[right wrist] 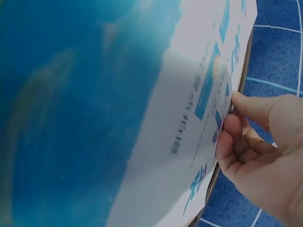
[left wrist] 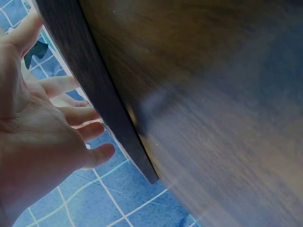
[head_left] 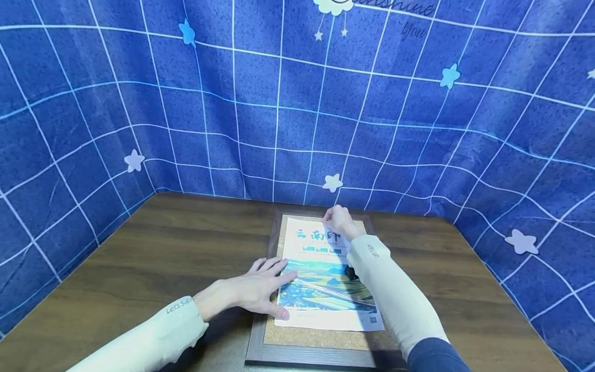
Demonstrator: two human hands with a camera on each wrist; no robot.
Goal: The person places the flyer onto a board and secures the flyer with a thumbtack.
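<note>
A printed poster (head_left: 321, 289) with a blue and yellow landscape lies on a wood-framed corkboard (head_left: 321, 338). My left hand (head_left: 262, 287) rests at the poster's left side, fingers spread and thumb near the lower left corner. In the left wrist view those fingers reach over the dark frame (left wrist: 94, 80). At the top middle of the poster, my right hand (head_left: 339, 219) has its fingers curled. The right wrist view has its thumb and fingertips pinched together against the poster (right wrist: 151, 156), around a small pin-like thing (right wrist: 231, 111) mostly hidden by them.
The corkboard lies on a brown wooden table (head_left: 186, 232). A blue curtain (head_left: 297, 103) with white grid lines and stars hangs behind and along both sides. A small black object (head_left: 350, 273) shows beside the right forearm, over the poster.
</note>
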